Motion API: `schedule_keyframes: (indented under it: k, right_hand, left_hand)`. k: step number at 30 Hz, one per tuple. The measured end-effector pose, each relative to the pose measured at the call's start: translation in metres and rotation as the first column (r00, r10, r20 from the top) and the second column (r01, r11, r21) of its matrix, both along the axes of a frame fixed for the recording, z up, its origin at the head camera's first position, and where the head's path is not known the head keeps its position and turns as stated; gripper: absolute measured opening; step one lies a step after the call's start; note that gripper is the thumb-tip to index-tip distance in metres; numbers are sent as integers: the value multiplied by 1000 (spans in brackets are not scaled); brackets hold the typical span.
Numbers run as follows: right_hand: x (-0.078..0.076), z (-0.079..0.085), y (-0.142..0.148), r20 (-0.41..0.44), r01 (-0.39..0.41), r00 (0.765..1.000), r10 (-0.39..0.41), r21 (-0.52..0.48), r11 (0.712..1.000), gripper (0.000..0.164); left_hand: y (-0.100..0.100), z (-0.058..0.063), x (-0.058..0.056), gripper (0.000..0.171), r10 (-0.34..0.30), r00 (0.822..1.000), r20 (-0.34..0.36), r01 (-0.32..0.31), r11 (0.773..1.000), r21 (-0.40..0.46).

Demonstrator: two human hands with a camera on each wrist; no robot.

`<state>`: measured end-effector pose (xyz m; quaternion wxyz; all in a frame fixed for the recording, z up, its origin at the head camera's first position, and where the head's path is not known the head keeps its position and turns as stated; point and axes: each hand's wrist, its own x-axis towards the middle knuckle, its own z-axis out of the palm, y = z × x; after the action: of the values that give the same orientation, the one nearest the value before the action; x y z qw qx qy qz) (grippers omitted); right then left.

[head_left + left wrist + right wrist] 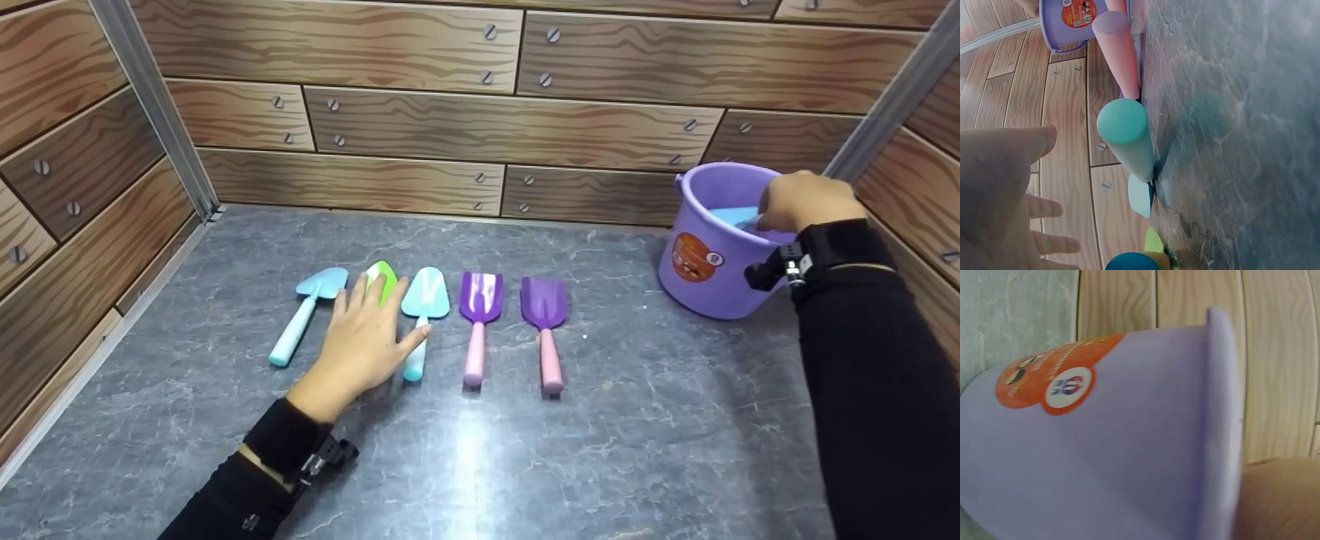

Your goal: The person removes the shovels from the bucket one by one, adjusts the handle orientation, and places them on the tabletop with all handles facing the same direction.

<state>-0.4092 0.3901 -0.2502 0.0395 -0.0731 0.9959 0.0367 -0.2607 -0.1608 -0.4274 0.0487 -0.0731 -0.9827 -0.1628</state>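
My right hand (806, 199) reaches over the rim into a purple bucket (701, 240); its fingers are mostly hidden inside. A light blue piece (735, 216) shows in the bucket beside that hand, and whether the fingers grip it cannot be seen. My left hand (364, 334) hovers with spread fingers over a green-bladed toy trowel (382, 274), partly covering it. In the left wrist view its teal handle end (1131, 261) appears below the fingers. A light blue trowel (427, 292) lies by the left thumb, and another blue trowel (322, 283) lies to the left.
Two purple toy shovels with pink handles, one nearer the middle (480, 296) and one further right (545, 300), lie in the same row. The grey marbled tabletop (600, 450) is bounded by wood-patterned walls (420, 120) at the back and sides.
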Motion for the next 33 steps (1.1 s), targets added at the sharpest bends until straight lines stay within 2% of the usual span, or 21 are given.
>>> schedule_keyframes:
  k: [5, 9, 15, 19, 23, 27, 30, 33]
  right_hand:
    - [-1, 6, 3, -1, 4, 1000, -4, -17, 1000, 47]
    - [5, 1, 5, -9, 19, 1000, -20, -76, 997, 55]
    - [19, -18, 8, -121, 25, 991, -50, -198, 980, 55]
    - [30, -30, 8, -216, 26, 973, -82, -249, 968, 53]
    - [38, -39, 1, -327, 44, 933, -148, -305, 951, 48]
    - [46, -50, -9, -410, 58, 881, -236, -401, 914, 48]
    - [53, -61, -15, -466, 56, 825, -321, -498, 866, 47]
    - [59, -69, -21, -530, 18, 750, -395, -580, 814, 44]
  left_hand:
    - [0, 0, 1, 84, 1, 1000, -4, -1, 1000, -1]
    - [1, 0, 2, 83, -1, 1000, -3, 1, 1000, -2]
    - [3, 1, 3, 83, -5, 1000, -12, 5, 1000, 2]
    - [3, 1, 4, 85, -9, 1000, -4, 9, 1000, 2]
    - [1, 1, 3, 87, -7, 1000, 9, 7, 1000, -7]
    - [-1, 2, 3, 87, 11, 1000, -1, -11, 1000, -1]
    - [0, 2, 2, 87, 9, 1000, 5, -9, 1000, 10]
    - [1, 3, 2, 88, -1, 1000, 14, 1, 1000, 20]
